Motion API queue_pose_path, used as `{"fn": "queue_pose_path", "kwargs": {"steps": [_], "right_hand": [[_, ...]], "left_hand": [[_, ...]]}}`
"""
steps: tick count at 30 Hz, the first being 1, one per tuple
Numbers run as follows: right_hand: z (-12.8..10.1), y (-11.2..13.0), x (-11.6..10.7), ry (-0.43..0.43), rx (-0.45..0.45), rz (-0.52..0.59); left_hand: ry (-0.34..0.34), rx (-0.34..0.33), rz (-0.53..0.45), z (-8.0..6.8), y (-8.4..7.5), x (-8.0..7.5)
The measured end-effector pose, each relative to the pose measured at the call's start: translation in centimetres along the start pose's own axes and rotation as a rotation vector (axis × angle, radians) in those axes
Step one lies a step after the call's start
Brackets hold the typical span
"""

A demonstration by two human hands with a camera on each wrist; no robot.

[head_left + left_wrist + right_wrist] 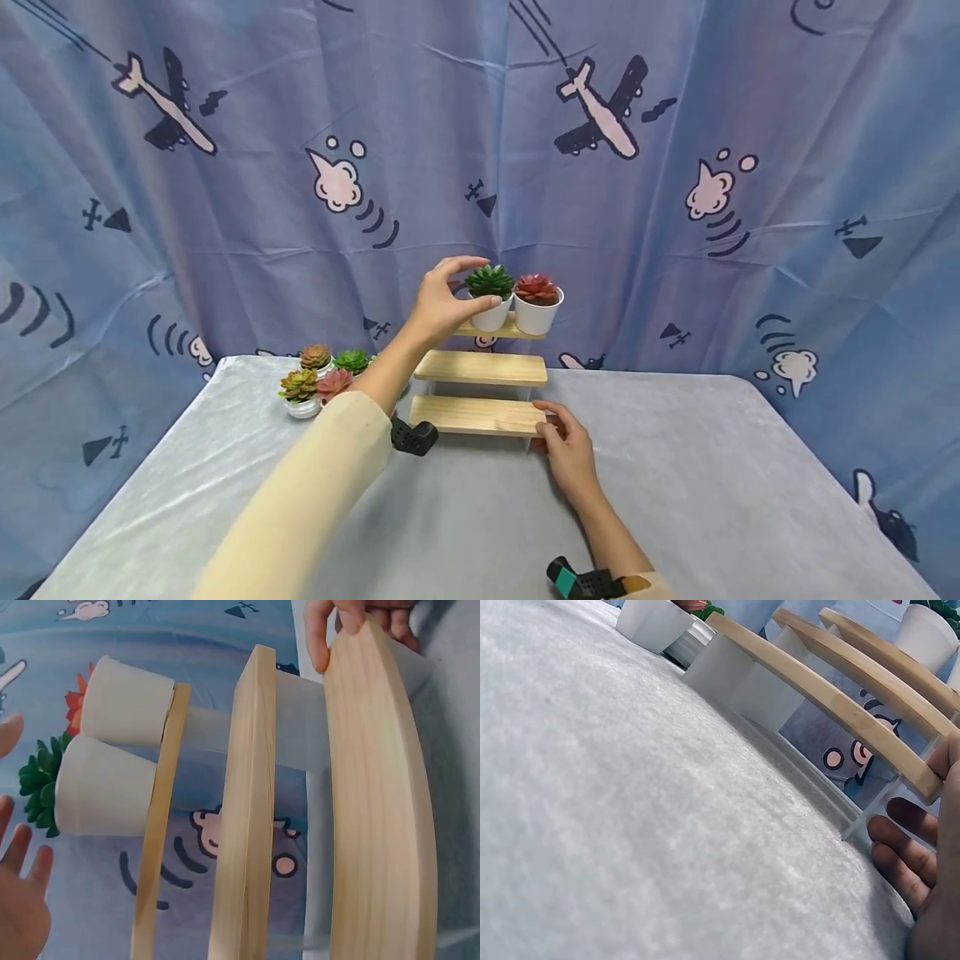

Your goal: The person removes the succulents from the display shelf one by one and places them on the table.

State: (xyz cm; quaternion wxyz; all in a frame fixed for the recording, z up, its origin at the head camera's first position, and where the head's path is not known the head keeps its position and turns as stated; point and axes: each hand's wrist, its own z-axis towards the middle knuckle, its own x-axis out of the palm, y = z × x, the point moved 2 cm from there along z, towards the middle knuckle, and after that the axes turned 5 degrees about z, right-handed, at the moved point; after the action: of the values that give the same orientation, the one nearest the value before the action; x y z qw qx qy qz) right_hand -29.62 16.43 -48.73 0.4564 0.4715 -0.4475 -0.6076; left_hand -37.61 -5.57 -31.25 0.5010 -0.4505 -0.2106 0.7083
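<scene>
A three-tier display stand has pale wooden shelves (480, 367) on translucent side panels. On its top shelf stand two white pots side by side: a green succulent (490, 282) and a red succulent (537, 288). My left hand (441, 302) is up around the green one, thumb and fingers spread; the left wrist view shows those fingers (22, 847) apart from the plant and its white pot (105, 787). With my right hand (567, 446) I grip the right end of the lowest shelf (840, 705), thumb and fingers at its corner.
Several small potted succulents are grouped on the left of the table, among them a yellow-green one (298, 385), a brown one (316, 357) and a pink one (334, 383). My left forearm partly covers this group. Behind the grey cloth-covered table (690, 467) hangs a blue airplane-print curtain (750, 100).
</scene>
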Motion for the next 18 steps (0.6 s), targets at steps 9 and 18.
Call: {"fn": "queue_pose_path", "kwargs": {"steps": [9,18], "right_hand": [[0.1,-0.1,0.2,-0.007,-0.004,0.016],[0.0,0.0,0.0,-0.013,-0.010,0.003]], "left_hand": [[0.049,-0.055,-0.013,1.5,1.1,1.2],[0.068,-0.095,-0.051,1.9,1.6,2.1]]}}
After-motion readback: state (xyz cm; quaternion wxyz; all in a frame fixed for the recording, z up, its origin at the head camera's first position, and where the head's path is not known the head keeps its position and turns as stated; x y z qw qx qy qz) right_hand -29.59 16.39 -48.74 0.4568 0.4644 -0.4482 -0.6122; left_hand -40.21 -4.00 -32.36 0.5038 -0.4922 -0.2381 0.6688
